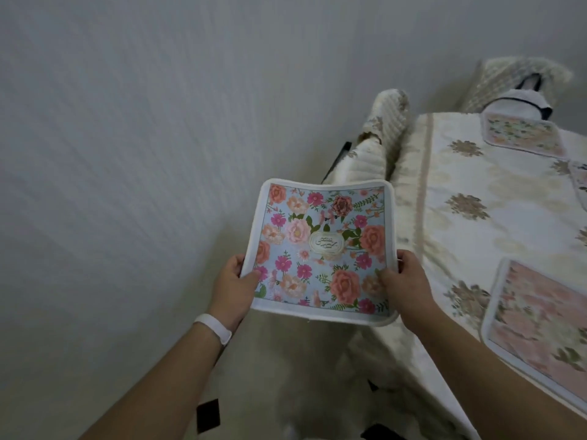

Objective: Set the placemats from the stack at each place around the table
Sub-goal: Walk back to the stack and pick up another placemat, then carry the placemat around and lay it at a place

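Note:
I hold a blue floral placemat [320, 249] with a white border in the air, off the table's left edge. My left hand [233, 289] grips its left side, thumb on top. My right hand [405, 285] grips its right side the same way. The table [470, 233], under a cream cloth with gold flower motifs, runs along the right. A pink floral placemat [536, 315] lies on it at the near right, another one [524, 136] lies at the far end, and a third mat's corner [580, 179] shows at the right edge.
A chair with a cream quilted cover [378, 134] stands at the table's far left side, just beyond the held mat. A second covered chair [521, 81] with a white bag on it stands at the far end. A pale wall fills the left. Dark floor tiles [208, 416] show below.

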